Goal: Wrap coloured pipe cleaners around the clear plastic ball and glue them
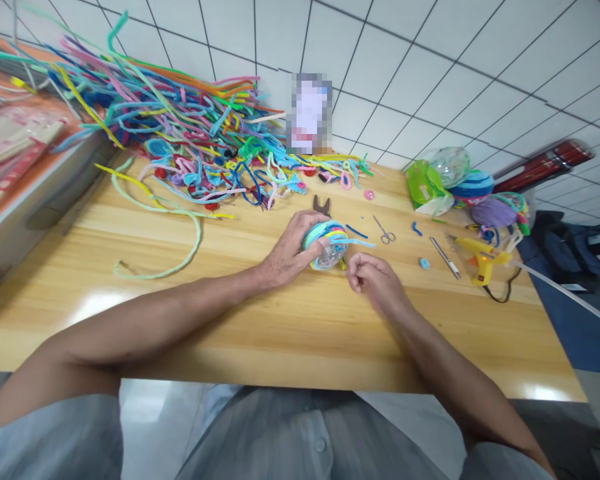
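Note:
My left hand (pixel 290 250) is wrapped round a clear ball (pixel 327 245) that is partly covered in rings of coloured pipe cleaner, held just above the wooden table (pixel 260 333). A light blue pipe cleaner (pixel 357 243) trails off the ball to the right. My right hand (pixel 373 277) is curled closed just below and to the right of the ball, fingers pinched together; what they pinch is too small to name.
A big heap of coloured pipe cleaners (pixel 180 127) fills the back left. Small scissors (pixel 385 231), dark pliers (pixel 321 204), a craft knife (pixel 445 257) and a yellow glue gun (pixel 480 257) lie to the right. Finished wrapped balls (pixel 473 187) sit at the back right.

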The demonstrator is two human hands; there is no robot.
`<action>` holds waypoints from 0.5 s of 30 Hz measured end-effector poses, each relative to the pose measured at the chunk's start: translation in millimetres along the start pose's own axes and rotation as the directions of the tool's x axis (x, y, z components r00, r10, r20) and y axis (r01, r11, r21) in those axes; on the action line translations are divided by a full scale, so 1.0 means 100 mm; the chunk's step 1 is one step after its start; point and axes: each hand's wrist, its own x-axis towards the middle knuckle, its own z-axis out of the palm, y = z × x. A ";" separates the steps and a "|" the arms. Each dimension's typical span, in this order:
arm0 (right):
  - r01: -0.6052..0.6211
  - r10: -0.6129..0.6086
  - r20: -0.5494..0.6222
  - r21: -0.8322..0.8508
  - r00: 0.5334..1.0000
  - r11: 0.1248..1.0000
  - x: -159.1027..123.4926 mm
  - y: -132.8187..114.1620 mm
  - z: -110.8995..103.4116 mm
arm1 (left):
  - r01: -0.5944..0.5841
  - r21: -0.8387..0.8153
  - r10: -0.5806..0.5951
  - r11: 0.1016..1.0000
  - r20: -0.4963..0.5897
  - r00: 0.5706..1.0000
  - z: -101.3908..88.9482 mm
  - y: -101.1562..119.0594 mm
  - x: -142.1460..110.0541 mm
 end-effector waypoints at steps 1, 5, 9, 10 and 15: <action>0.011 -0.010 -0.027 0.047 1.000 0.999 0.03 0.02 0.01 | 0.006 0.003 -0.006 1.000 0.006 1.000 -0.01 0.00 0.00; 0.140 -0.126 -0.133 0.106 0.983 0.984 0.11 0.00 0.05 | -0.003 0.016 0.003 1.000 0.014 1.000 -0.02 0.01 0.00; 0.187 -0.154 -0.172 0.196 0.973 0.963 0.14 -0.01 0.10 | -0.038 0.028 0.038 0.999 0.003 0.999 -0.01 0.01 0.01; 0.188 -0.153 -0.169 0.216 0.974 0.958 0.14 0.00 0.11 | -0.042 0.034 0.042 0.999 0.002 0.999 -0.01 0.01 0.01; 0.197 -0.163 -0.135 0.309 0.977 0.930 0.13 0.02 0.12 | -0.042 0.057 0.041 0.998 0.007 0.999 0.00 0.00 0.01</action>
